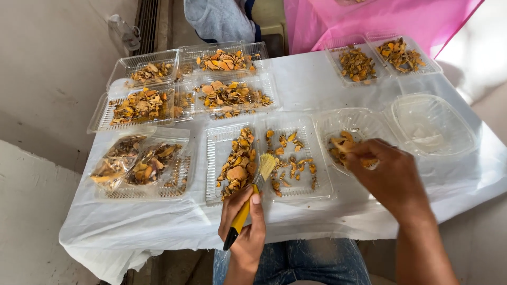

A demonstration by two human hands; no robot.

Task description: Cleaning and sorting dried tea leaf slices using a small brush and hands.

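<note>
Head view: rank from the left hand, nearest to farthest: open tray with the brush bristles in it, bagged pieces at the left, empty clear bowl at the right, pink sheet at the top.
From the left hand, holding the brush:
1. Open tray, directly above the hand.
2. Bagged pieces, on the left side of the table.
3. Empty clear bowl, far right.
4. Pink sheet, top of view, beyond the table.

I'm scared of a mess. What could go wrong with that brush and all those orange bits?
The brush in the left hand could flick dried orange pieces over the open tray's low rim onto the white cloth. The right hand, reaching into the light clear bowl, might tip it.
</note>
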